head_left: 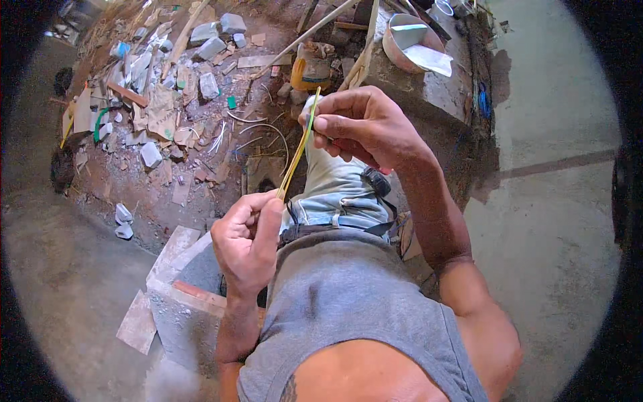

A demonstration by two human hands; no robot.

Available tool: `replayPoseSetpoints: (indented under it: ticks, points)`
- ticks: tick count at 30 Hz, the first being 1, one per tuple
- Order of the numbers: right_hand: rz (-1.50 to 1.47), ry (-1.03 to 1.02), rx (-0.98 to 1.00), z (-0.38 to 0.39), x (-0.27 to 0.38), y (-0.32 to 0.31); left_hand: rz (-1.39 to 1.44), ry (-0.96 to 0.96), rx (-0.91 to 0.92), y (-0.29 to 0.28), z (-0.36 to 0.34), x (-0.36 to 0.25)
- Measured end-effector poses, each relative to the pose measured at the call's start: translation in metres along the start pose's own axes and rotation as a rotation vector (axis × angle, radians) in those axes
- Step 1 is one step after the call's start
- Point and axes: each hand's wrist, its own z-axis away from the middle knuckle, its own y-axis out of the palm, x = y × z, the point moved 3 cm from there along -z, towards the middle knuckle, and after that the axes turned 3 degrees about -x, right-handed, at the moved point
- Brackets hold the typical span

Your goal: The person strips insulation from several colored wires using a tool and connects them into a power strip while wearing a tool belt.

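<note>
Thin, flat yellow-green strip [299,144] stretched taut above the lap, lower end pinched in left hand [246,240], upper end clamped between thumb and fingers of right hand [362,124]; dusty rubble [161,100] beyond

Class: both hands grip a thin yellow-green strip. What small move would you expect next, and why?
Probably the right hand slides or pulls further along the yellow-green strip, while the left hand anchors the lower end. The strip runs taut between both pinches, its top tip just past the right fingers.
</note>
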Motion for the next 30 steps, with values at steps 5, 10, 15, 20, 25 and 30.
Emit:
replayPoseSetpoints:
  ticks: [5, 10, 15, 20, 25, 30]
  points:
    - [-0.014, 0.036, -0.031, 0.0, -0.002, 0.0, -0.011, 0.011, 0.016, -0.001, 0.001, 0.001]
    - [-0.053, 0.051, -0.012, 0.0, -0.006, -0.002, -0.021, 0.005, 0.039, -0.004, 0.004, 0.002]
    - [0.004, 0.047, -0.036, -0.004, -0.011, -0.005, 0.0, 0.014, 0.041, -0.006, 0.006, 0.001]
    - [-0.102, 0.062, -0.029, -0.004, -0.013, -0.012, -0.005, 0.006, 0.025, -0.008, 0.009, 0.006]
    - [-0.106, 0.047, -0.019, -0.006, -0.013, -0.013, 0.019, -0.009, 0.021, -0.011, 0.011, 0.009]
    - [-0.02, 0.038, 0.01, -0.012, -0.014, -0.011, 0.039, -0.032, -0.014, -0.017, 0.014, 0.012]
